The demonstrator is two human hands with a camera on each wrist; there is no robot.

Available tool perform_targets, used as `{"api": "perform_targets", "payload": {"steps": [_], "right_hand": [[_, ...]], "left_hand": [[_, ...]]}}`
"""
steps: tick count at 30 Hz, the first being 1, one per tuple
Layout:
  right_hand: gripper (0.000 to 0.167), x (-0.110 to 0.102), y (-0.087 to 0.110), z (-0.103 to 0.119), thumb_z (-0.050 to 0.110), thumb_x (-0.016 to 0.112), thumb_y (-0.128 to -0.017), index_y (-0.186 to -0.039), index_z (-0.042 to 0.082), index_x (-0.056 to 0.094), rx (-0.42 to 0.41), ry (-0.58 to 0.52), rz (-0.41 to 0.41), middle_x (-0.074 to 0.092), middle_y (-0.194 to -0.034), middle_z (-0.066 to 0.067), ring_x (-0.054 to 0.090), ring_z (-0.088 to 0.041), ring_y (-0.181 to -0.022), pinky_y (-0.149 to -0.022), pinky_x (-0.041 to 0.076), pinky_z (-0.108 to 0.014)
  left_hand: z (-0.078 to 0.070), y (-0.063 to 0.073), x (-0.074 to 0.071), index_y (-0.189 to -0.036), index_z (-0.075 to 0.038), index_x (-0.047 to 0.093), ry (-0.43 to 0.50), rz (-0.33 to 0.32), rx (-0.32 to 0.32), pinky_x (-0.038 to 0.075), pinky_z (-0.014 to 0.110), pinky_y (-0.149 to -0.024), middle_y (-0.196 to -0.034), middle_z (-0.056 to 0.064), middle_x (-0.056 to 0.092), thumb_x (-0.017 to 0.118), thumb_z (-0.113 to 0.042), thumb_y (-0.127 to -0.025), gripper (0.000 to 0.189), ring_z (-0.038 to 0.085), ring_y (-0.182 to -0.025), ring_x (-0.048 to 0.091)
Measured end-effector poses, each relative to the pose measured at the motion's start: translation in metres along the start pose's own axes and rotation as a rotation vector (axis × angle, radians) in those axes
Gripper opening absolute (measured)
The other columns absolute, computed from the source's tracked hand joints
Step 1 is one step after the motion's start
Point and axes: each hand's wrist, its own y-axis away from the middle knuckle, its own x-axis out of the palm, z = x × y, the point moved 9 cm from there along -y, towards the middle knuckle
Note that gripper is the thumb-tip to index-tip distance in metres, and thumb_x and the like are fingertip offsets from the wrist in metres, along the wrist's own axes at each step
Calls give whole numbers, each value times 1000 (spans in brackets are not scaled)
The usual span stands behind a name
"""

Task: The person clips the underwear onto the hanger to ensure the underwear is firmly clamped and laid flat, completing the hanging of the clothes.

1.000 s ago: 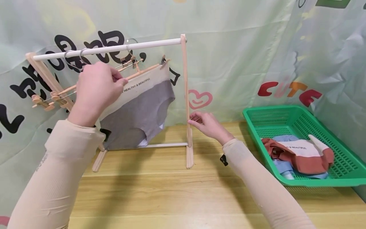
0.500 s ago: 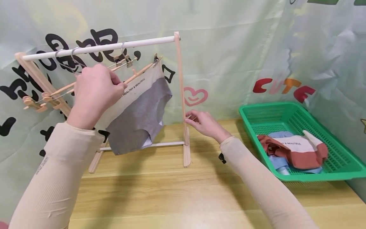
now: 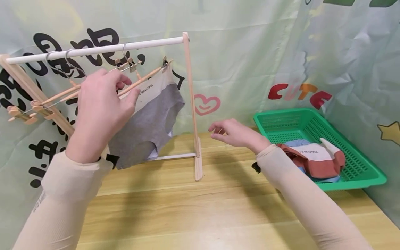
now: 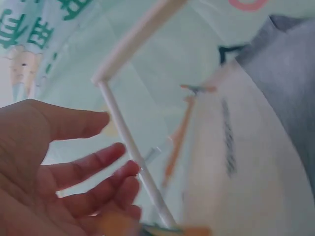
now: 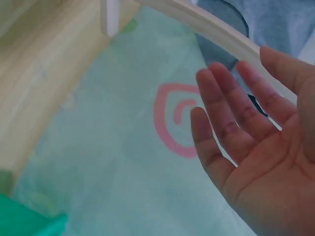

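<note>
Grey underwear (image 3: 145, 121) with a cream waistband hangs tilted from a wooden clip hanger (image 3: 149, 75) on the rack's white rail (image 3: 153, 43). A metal clip (image 3: 165, 61) grips its right end; my hand hides the other end. My left hand (image 3: 101, 111) is beside the hanger bar, fingers spread and loosely bent. In the left wrist view its thumb and fingertips are apart, with nothing between them. My right hand (image 3: 237, 133) is in the air right of the rack's wooden post (image 3: 191, 90), fingers relaxed and holding nothing, as the right wrist view confirms.
A green basket (image 3: 359, 184) stands at the right, with red-brown and cream underwear (image 3: 322, 169) and blue cloth inside. More clip hangers (image 3: 59, 95) hang at the rack's left, their wooden clips (image 3: 18, 115) jutting toward me. A printed curtain (image 3: 231, 62) backs the wooden table (image 3: 200, 215).
My left hand has let go of the hanger bar and its fingers have spread. My right hand has left the post and moved right. The view has shifted, so the rack appears farther left.
</note>
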Motion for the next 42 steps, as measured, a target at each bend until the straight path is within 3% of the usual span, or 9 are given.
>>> {"api": "perform_targets", "payload": {"steps": [5, 8, 11, 16, 20, 25, 31, 36, 42], "right_hand": [[28, -22, 22, -8, 25, 68, -107, -130, 9, 72, 27, 47, 15, 80, -117, -8, 76, -26, -108, -95, 62, -47], [30, -38, 37, -20, 26, 67, -107, -133, 10, 70, 79, 69, 13, 79, -119, -8, 75, -27, -109, -96, 62, -48], [34, -54, 52, -35, 29, 67, -108, -136, 10, 68, 145, 97, 8, 77, -123, -9, 73, -28, -112, -97, 60, -52], [41, -76, 75, -71, 35, 68, -107, -140, 10, 65, 243, 144, 15, 75, -126, -12, 71, -33, -115, -98, 59, -58], [48, -82, 93, -106, 33, 70, -106, -143, 5, 62, 307, 171, 71, 74, -125, -16, 72, -38, -115, -96, 59, -58], [42, -78, 115, -145, 30, 73, -103, -134, 1, 66, 365, 199, 162, 73, -114, -14, 70, -29, -102, -85, 61, -50], [47, -64, 130, -168, 31, 77, -100, -132, -1, 66, 408, 169, 277, 76, -105, -9, 68, -22, -94, -80, 60, -44], [52, -48, 136, -177, 29, 82, -96, -133, -4, 65, 433, 105, 363, 73, -104, -11, 64, -20, -89, -75, 57, -40], [51, -36, 143, -190, 20, 76, -100, -138, -10, 59, 484, 32, 416, 72, -105, -14, 63, -19, -84, -69, 60, -39]], "left_hand": [[-38, 29, -8, -110, 4, 74, 138, -146, 251, 44, 54, -95, -110, 25, 67, 72, -12, -99, 20, 45, -106, 57], [-58, 49, 2, -108, 4, 74, 197, -137, 376, 49, 49, -94, -108, 24, 68, 72, -11, -98, 17, 42, -103, 61], [-72, 68, 23, -108, 0, 74, 254, -75, 426, 55, 44, -91, -107, 18, 70, 75, -10, -96, 15, 35, -101, 65], [-79, 94, 71, -111, -6, 74, 305, 56, 412, 61, 39, -84, -107, 8, 70, 80, -9, -93, 20, 24, -97, 68], [-81, 111, 113, -115, -9, 73, 328, 166, 397, 61, 35, -78, -108, 4, 70, 80, -10, -92, 25, 18, -93, 69], [-82, 133, 158, -119, -11, 70, 348, 306, 380, 60, 31, -75, -109, 3, 71, 82, -12, -91, 29, 15, -88, 69], [-78, 157, 200, -122, -14, 69, 356, 465, 309, 59, 29, -72, -109, 0, 72, 83, -16, -93, 32, 16, -91, 71], [-77, 173, 231, -125, -14, 68, 373, 584, 289, 59, 30, -76, -109, 2, 72, 81, -17, -95, 33, 18, -94, 72], [-78, 185, 262, -129, -13, 67, 389, 701, 264, 61, 33, -81, -114, 7, 73, 78, -18, -98, 33, 24, -102, 74]]}}
